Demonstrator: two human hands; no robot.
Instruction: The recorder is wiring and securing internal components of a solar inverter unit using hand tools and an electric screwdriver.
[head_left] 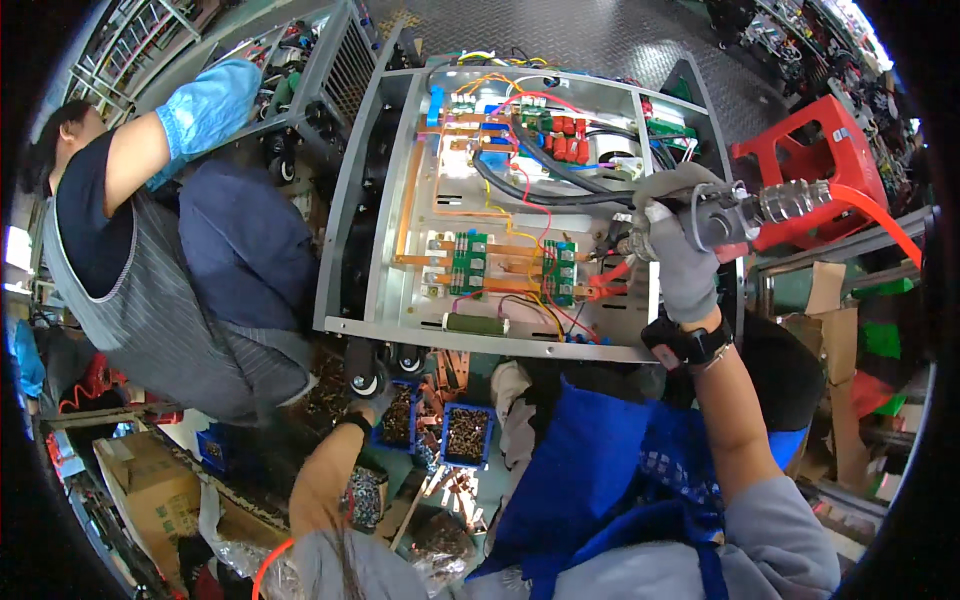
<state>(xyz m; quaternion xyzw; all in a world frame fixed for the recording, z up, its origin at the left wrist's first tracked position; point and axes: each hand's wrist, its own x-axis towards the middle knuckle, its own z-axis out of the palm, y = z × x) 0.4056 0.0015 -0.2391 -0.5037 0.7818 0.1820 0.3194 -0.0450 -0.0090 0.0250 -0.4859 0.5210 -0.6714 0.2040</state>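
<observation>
My right hand (684, 262), in a grey glove, is closed round a metal air tool (722, 217) above the right side of an open metal cabinet (400, 325). An orange air hose (885, 228) runs from the tool's silver fitting. Inside the cabinet are green circuit boards (470, 263), copper bars (412, 200), black cables (560, 170) and thin coloured wires. Down at the left, my left hand (374, 404) reaches to a blue bin of small screws (397, 416), below a black caster. Its fingers are mostly hidden, so their pose is unclear.
A second blue bin of screws (466, 436) stands beside the first, with copper pieces (460, 490) scattered near it. Close by on the left, another person (150, 290) works at a neighbouring metal cabinet (335, 90). A red stool (815, 165) and cardboard (835, 340) are at the right.
</observation>
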